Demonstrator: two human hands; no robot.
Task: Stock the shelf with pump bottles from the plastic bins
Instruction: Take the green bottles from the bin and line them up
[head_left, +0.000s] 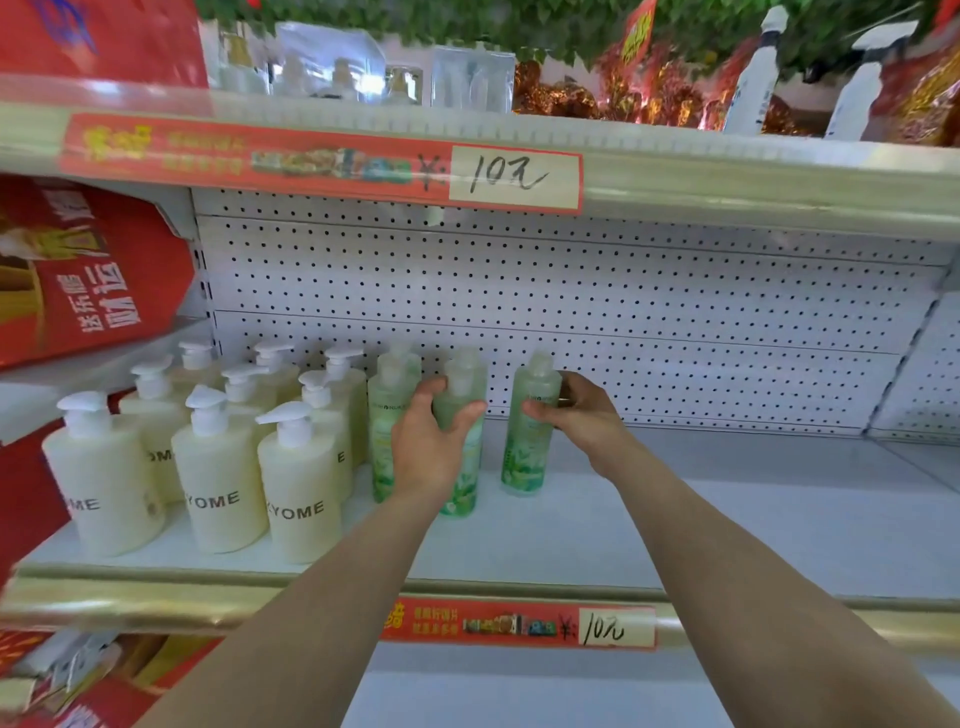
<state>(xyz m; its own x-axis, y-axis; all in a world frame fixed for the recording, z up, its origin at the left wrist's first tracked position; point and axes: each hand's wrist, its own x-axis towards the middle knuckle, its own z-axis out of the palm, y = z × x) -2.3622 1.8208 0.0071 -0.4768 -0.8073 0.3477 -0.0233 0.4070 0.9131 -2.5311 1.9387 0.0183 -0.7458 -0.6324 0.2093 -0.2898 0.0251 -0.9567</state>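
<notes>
**Position.** Two green pump bottles stand upright toward the back of the shelf (727, 514), near the perforated back panel (571, 291). The left hand (423, 441) holds the first green bottle (460, 493) with its fingers (432, 391) curled round the upper body. The right hand (579, 413) holds the second green bottle (523, 457) just beside it, fingers closed on the shoulder. It cannot be told whether either base is fully seated. The plastic bins are not in view.

**Surroundings.** A third green bottle (387, 410) stands just left of the first, touching or nearly so. A block of cream pump bottles (218, 483) stands beyond it.

**Hazards, as judged.**
- The bottles are tall and narrow. Letting go before a base sits flat may tip one.
- The first bottle is tight against the third. A sideways nudge could topple the third into the cream block.
- Both grips are high on the bottle. Pressure on a pump head could skew it or discharge product.
- The gap between the two held bottles is small, so the knuckles may clash on withdrawal.
</notes>
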